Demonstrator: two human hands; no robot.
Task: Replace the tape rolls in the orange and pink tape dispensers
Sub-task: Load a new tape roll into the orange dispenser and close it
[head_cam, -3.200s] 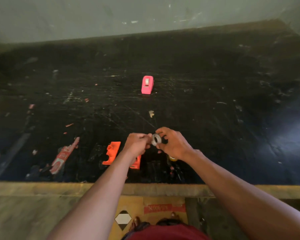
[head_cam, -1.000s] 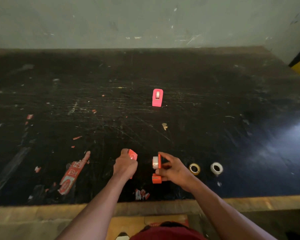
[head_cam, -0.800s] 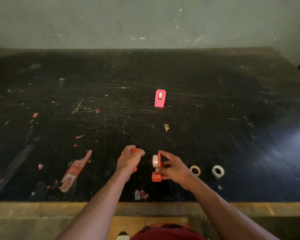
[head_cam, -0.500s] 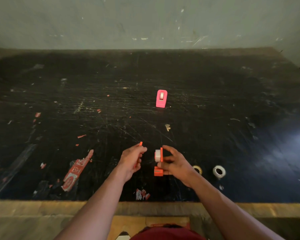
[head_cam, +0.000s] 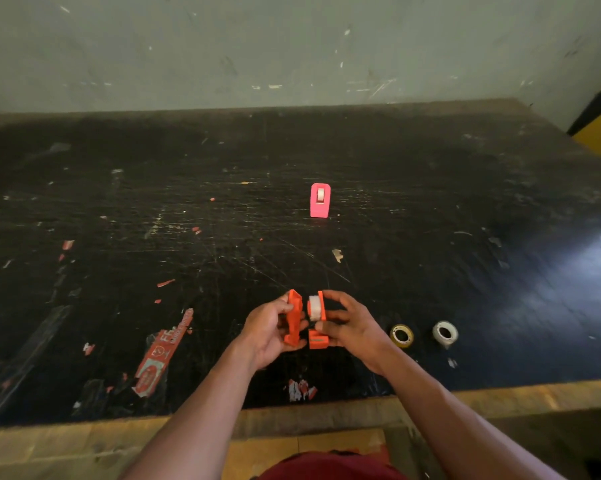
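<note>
Left hand (head_cam: 266,332) and right hand (head_cam: 352,327) each pinch an upright orange dispenser half (head_cam: 294,320), long axes vertical.

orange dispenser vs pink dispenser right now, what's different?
The orange dispenser is split in two halves, one in the left hand, the other, carrying a white roll, in the right hand; the pink dispenser is closed. Orange is held up near the table's front edge; pink stands alone farther back. Both hold a white roll.
</note>
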